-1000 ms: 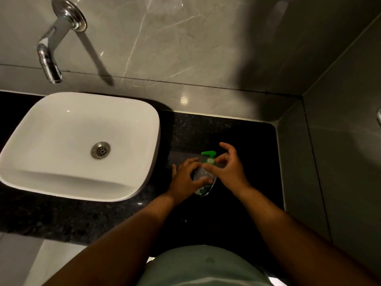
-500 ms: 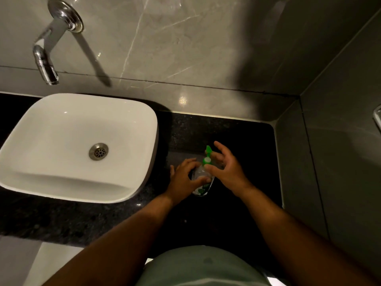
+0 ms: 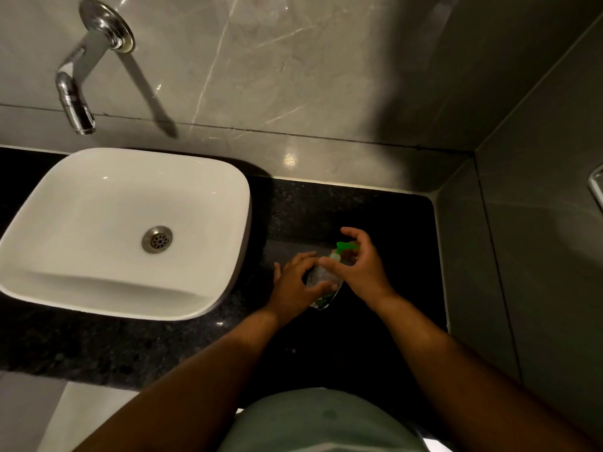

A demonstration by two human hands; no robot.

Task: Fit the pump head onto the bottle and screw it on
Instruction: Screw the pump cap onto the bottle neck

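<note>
On the black granite counter (image 3: 326,207), right of the white basin (image 3: 124,230): left hand (image 3: 298,283) wraps the clear plastic bottle (image 3: 321,282); right hand (image 3: 362,265) pinches the green pump head (image 3: 346,246). Nozzle now points right, from away 0.5 s ago. Judgement: threading underway.

Both forearms reach forward, converging. Left hand (image 3: 297,282) is curled, fingers (image 3: 321,286) wrapped in a grip. Right hand (image 3: 362,265) sits just beside it, higher, thumb and fingers pinched together.
</note>
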